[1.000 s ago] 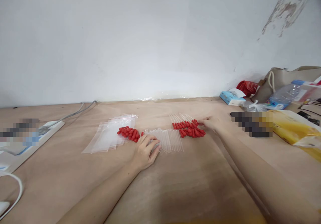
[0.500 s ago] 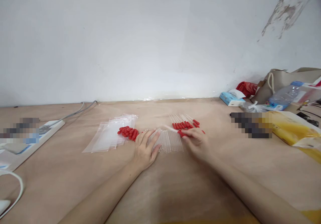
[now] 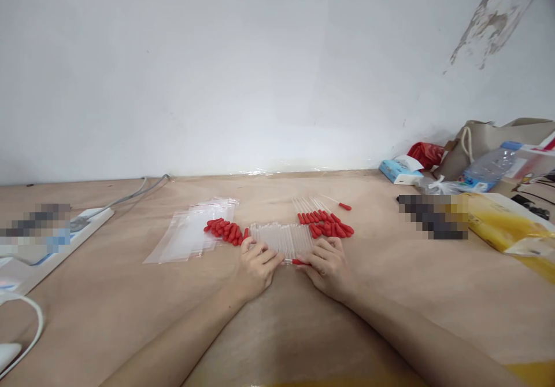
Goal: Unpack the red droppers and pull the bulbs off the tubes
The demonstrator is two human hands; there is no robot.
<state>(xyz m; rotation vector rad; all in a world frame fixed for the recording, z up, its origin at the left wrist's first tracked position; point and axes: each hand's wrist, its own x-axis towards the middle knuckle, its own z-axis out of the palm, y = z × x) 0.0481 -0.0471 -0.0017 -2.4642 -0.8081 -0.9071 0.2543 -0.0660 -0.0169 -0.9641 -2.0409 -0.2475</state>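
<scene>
Both hands are low over the near edge of a row of clear glass tubes (image 3: 284, 239). My left hand (image 3: 259, 265) is closed in a pinch on the end of one clear tube. Opposite it, my right hand (image 3: 327, 264) pinches the red rubber bulb (image 3: 298, 262) at that tube's other end, so the dropper lies level between them. To the left, a heap of loose red bulbs (image 3: 223, 229) rests partly on clear zip bags (image 3: 177, 239). Droppers with red bulbs (image 3: 323, 217) lie behind my right hand, and one dropper (image 3: 345, 206) sits apart from them.
A power strip (image 3: 65, 248) with cables stands at the left. On the right are a tissue pack (image 3: 399, 170), a plastic bottle (image 3: 489, 167), a yellow package (image 3: 494, 219) and a beige bag (image 3: 455, 155). A white wall (image 3: 269, 74) closes off the back.
My right hand has come down and towards me with the red bulb. My left hand has gone from spread fingers over the tubes to a pinch, and the two hands now meet at one dropper.
</scene>
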